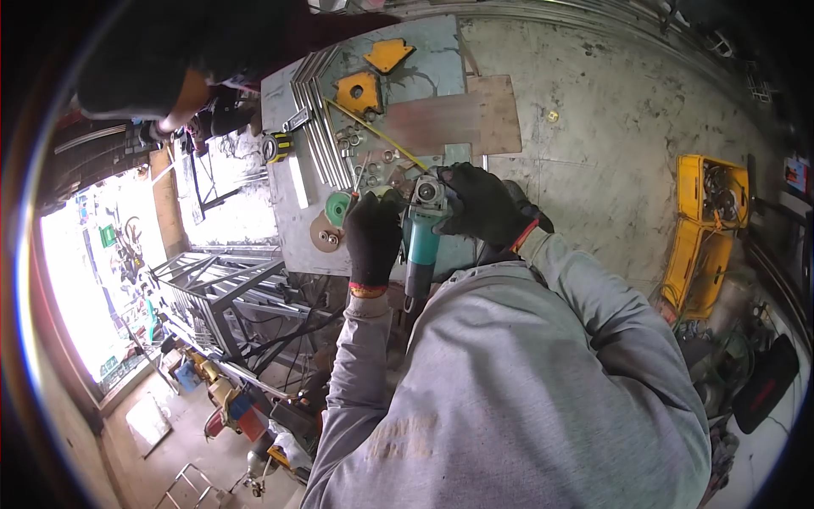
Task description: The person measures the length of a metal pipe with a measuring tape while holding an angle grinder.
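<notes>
A teal angle grinder [423,242] lies at the near edge of the metal table, its grey gear head pointing away from me. My right hand [483,206], in a black glove, is closed around the side of the gear head. My left hand [373,237], also black-gloved, is closed beside the grinder. A thin piece with a red tip shows at its fingers, but what it holds is largely hidden. Just left of that hand are a green disc [336,209] and a brown disc [324,232] with small metal rings on it.
The table [297,242] carries metal bars [320,127], a tape measure [276,148], yellow angle pieces [359,92] and a brown plate [432,120]. Another person's arm [188,97] is at upper left. Yellow bins [697,270] stand right; a metal frame [225,301] stands lower left.
</notes>
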`<state>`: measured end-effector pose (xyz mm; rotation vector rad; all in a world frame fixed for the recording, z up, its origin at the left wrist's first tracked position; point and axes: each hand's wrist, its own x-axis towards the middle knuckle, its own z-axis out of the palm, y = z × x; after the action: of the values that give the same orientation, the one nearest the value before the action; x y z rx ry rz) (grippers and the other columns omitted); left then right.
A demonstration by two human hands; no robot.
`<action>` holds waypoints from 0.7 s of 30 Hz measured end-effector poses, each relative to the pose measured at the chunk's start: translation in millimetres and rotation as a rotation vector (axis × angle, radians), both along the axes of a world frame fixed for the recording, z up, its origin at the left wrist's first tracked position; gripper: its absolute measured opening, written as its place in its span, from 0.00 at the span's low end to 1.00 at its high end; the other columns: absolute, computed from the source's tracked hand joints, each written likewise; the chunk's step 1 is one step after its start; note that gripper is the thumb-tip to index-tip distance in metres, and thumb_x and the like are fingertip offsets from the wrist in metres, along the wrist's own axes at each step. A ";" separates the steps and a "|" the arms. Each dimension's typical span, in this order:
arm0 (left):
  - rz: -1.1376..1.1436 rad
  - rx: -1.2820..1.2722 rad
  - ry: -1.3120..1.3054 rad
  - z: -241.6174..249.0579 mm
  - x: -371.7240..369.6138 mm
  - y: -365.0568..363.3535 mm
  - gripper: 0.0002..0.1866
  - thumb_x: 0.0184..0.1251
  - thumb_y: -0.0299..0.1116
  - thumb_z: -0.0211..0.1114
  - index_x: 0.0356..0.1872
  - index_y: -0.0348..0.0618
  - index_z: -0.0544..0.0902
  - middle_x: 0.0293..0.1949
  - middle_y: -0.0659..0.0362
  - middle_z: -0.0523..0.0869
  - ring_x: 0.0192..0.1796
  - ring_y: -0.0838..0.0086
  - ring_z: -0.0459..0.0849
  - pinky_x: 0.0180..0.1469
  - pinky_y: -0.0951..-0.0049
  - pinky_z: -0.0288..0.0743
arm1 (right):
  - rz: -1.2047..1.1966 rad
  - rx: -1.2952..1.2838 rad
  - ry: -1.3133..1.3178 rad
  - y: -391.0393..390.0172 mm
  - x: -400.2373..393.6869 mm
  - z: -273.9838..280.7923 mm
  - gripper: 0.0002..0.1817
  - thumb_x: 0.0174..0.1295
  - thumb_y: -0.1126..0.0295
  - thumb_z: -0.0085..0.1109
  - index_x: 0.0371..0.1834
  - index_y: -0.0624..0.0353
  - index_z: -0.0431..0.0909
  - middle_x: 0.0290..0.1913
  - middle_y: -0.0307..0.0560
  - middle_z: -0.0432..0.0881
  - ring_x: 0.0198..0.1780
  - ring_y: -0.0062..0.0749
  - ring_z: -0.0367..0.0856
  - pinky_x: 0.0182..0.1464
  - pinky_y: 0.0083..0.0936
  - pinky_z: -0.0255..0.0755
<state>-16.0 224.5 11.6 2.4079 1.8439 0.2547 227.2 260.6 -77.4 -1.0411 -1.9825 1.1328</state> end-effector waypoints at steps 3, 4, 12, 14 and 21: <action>-0.026 -0.030 -0.024 15.9 16.9 3.2 0.12 0.65 0.23 0.67 0.46 0.46 0.91 0.38 0.51 0.88 0.40 0.51 0.89 0.42 0.56 0.83 | -0.008 0.015 0.014 0.2 0.1 -1.4 0.52 0.42 0.47 0.91 0.71 0.58 0.79 0.58 0.54 0.82 0.59 0.57 0.84 0.63 0.50 0.79; -0.011 -0.064 -0.068 19.5 23.4 2.0 0.12 0.65 0.22 0.66 0.46 0.45 0.91 0.37 0.51 0.87 0.40 0.50 0.89 0.44 0.57 0.83 | -0.015 0.041 0.020 0.3 0.1 -2.2 0.52 0.42 0.47 0.91 0.71 0.58 0.79 0.57 0.54 0.81 0.58 0.57 0.83 0.63 0.50 0.79; 0.230 -0.125 -0.316 23.2 35.2 -18.7 0.15 0.74 0.21 0.65 0.54 0.44 0.94 0.48 0.53 0.95 0.51 0.60 0.95 0.54 0.66 0.86 | 0.003 0.027 -0.062 2.8 -0.9 -2.6 0.52 0.40 0.44 0.91 0.69 0.57 0.79 0.55 0.53 0.81 0.56 0.56 0.83 0.59 0.50 0.79; 0.282 -0.138 -0.287 23.6 36.5 -21.6 0.16 0.73 0.20 0.64 0.55 0.44 0.94 0.49 0.53 0.96 0.53 0.62 0.96 0.56 0.66 0.86 | 0.003 0.047 -0.078 3.5 -1.9 -4.0 0.53 0.39 0.42 0.91 0.69 0.57 0.79 0.55 0.53 0.81 0.55 0.56 0.84 0.58 0.50 0.80; 0.416 -0.211 -0.499 21.4 42.6 -24.6 0.18 0.72 0.18 0.61 0.55 0.42 0.94 0.50 0.53 0.95 0.54 0.60 0.95 0.59 0.67 0.86 | -0.007 0.031 -0.014 4.0 -4.8 -9.4 0.46 0.44 0.42 0.89 0.64 0.54 0.82 0.50 0.51 0.81 0.51 0.52 0.85 0.49 0.48 0.82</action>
<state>26.5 199.9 32.9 1.6141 1.9732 0.5953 222.4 264.7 -86.8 -1.0418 -1.9992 1.0910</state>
